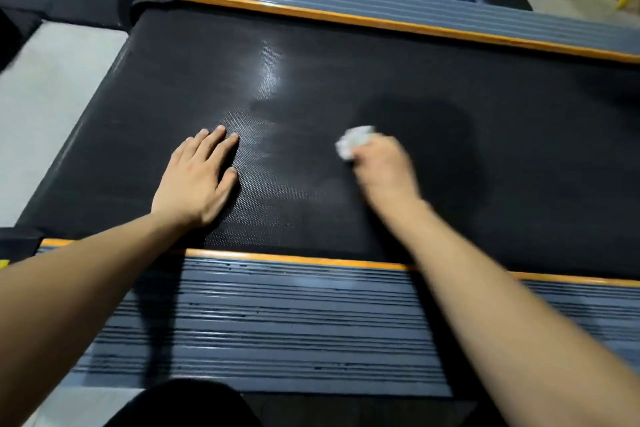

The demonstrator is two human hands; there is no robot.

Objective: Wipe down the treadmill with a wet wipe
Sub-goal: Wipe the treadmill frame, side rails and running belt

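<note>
Right hand (381, 163) grips a balled-up wet wipe (355, 142), fingers curled round it, pressing it onto the treadmill belt (346, 55) approx mid-width. Hand is motion-blurred, so prob mid-stroke. Left hand (197, 173) lies flat on the belt w/ fingers straight and spread, holding nothing, well apart from the wipe; looks like a brace for body weight.

Step in hand: wiping the belt surface. To do it well, imo:
- Unball the wipe a bit; more flat contact = wider pass, fewer strokes.
- Work in overlapping lanes across the belt, edge to edge, up to the orange trim (311, 15) on the far side.
- Keep pressure even; the textured belt traps grime, so slow firm strokes beat fast ones.
- Shift the bracing hand, else that patch gets missed.
- Ribbed side rail (277, 322) nearest the person & far rail (381, 0) likely need passes too; follow the grooves lengthwise.
</note>
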